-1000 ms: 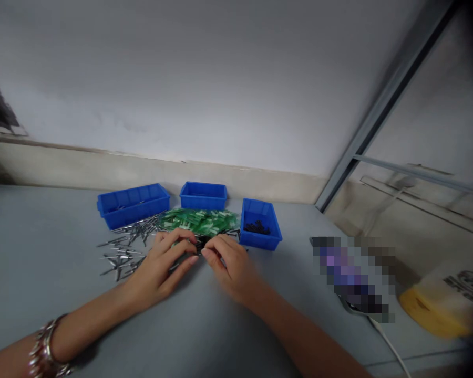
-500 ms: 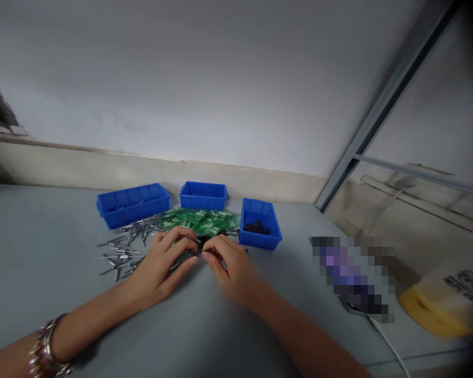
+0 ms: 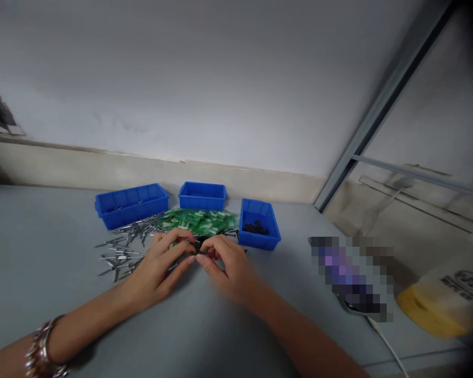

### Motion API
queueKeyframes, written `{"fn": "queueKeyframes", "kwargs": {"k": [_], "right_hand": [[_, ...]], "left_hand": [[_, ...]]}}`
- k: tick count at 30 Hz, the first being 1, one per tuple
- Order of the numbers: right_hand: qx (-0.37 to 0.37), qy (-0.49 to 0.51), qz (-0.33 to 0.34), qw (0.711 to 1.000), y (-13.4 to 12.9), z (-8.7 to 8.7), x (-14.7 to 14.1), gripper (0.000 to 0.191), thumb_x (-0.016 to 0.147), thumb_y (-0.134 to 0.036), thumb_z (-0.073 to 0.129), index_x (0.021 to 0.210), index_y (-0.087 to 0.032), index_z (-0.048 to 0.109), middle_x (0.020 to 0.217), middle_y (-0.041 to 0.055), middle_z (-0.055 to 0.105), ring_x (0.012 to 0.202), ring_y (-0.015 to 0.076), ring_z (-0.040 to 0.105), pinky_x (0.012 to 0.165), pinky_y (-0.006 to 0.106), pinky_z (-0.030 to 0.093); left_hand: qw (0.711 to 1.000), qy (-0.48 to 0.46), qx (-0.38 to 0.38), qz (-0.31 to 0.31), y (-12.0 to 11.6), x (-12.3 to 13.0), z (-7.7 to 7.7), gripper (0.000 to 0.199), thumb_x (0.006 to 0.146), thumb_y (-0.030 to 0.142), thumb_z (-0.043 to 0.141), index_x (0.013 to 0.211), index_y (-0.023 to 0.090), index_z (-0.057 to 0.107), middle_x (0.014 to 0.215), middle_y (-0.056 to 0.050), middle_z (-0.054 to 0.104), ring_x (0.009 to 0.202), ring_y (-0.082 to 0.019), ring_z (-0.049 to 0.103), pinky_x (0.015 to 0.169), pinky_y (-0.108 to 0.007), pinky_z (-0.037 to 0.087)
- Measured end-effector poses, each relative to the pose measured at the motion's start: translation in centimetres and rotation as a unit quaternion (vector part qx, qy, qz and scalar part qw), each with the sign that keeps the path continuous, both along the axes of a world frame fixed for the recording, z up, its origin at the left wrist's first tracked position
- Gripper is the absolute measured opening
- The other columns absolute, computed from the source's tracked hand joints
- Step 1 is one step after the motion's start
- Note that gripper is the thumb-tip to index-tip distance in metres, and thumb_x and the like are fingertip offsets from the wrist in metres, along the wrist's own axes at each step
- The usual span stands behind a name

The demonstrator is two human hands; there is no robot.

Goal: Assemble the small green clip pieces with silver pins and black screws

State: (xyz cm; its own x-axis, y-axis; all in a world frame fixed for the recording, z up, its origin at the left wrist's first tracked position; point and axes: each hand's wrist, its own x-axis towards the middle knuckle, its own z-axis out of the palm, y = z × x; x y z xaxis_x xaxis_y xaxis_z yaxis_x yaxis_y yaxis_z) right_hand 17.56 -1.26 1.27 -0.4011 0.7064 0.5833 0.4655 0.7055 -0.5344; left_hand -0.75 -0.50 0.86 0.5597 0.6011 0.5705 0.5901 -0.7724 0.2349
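My left hand (image 3: 163, 265) and my right hand (image 3: 226, 265) meet fingertip to fingertip over the table. Both are closed in a pinch around a small dark piece (image 3: 202, 253), largely hidden by the fingers. Just behind them lies a heap of green plastic packets (image 3: 199, 221), with black parts partly showing between it and my fingers. Many thin metal pins (image 3: 120, 255) are scattered to the left of my left hand. A blue bin (image 3: 260, 239) with black parts in it stands to the right of the packets.
A long blue bin (image 3: 132, 210) holding a few pins and another blue bin (image 3: 202, 202) stand near the wall. To the right lie a blurred-out device (image 3: 347, 275) with a white cable (image 3: 386, 341) and a yellow-and-white container (image 3: 437, 310). A metal frame (image 3: 370, 126) rises behind.
The fingertips of both hands have come closer together, and the thumbs now nearly touch. The rest of the scene has only shifted slightly in view.
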Motion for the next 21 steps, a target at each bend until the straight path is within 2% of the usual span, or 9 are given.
{"fn": "queueKeyframes", "kwargs": {"k": [6, 21], "right_hand": [[0.021, -0.008, 0.004, 1.0, 0.25, -0.02, 0.01, 0.02, 0.087, -0.024, 0.039, 0.071, -0.018, 0.05, 0.069, 0.0011, 0.051, 0.07, 0.0124, 0.047, 0.066, 0.024, 0.037], [0.012, 0.006, 0.007, 1.0, 0.17, -0.31, -0.05, 0.006, 0.082, -0.017, 0.046, 0.077, -0.019, 0.048, 0.073, 0.0008, 0.053, 0.069, 0.0124, 0.049, 0.065, 0.024, 0.038]], "left_hand": [[1.0, 0.001, 0.008, 0.01, -0.11, 0.09, -0.02, 0.014, 0.086, 0.019, 0.039, 0.092, 0.018, 0.052, 0.103, -0.007, 0.048, 0.099, -0.02, 0.045, 0.081, -0.033, 0.036], [1.0, 0.002, -0.026, 0.015, -0.34, 0.28, 0.4, 0.023, 0.089, 0.024, 0.034, 0.087, 0.017, 0.055, 0.103, -0.008, 0.048, 0.097, -0.021, 0.045, 0.081, -0.035, 0.038]]}}
